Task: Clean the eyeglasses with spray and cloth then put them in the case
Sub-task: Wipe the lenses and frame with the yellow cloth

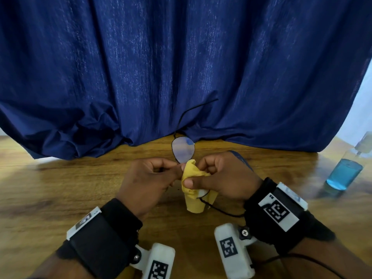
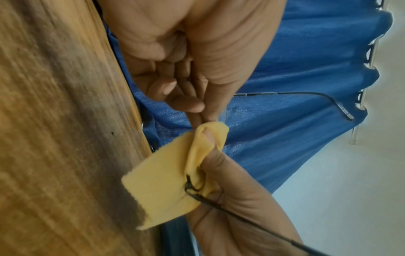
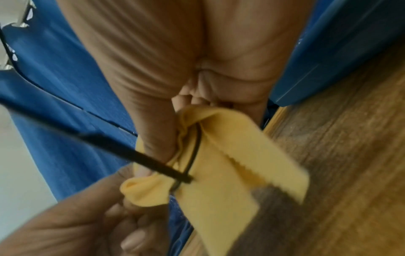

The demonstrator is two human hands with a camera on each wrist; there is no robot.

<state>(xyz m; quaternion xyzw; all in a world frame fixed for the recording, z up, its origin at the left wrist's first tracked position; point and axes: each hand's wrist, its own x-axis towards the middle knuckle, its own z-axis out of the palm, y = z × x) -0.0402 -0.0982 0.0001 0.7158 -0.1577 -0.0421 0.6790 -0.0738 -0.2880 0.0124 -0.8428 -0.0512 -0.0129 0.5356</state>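
Note:
I hold the black thin-framed eyeglasses (image 1: 182,150) upright above the wooden table, one lens bare at the top. My left hand (image 1: 177,168) pinches the frame near the bridge. The lower lens is wrapped in a yellow cloth (image 1: 192,195), and my right hand (image 1: 193,179) pinches that cloth around the lens between thumb and fingers. In the left wrist view my left hand (image 2: 206,114) meets the cloth (image 2: 162,190), and a temple arm (image 2: 252,220) trails off below. From the right wrist, the cloth (image 3: 221,166) hangs under my right hand (image 3: 188,110), crossed by the temple arm (image 3: 131,154).
A clear spray bottle (image 1: 345,174) with blue liquid stands at the right of the table (image 1: 60,198). Part of a dark blue object (image 1: 240,158), possibly the case, shows behind my right hand. A blue curtain (image 1: 141,67) hangs along the table's far edge.

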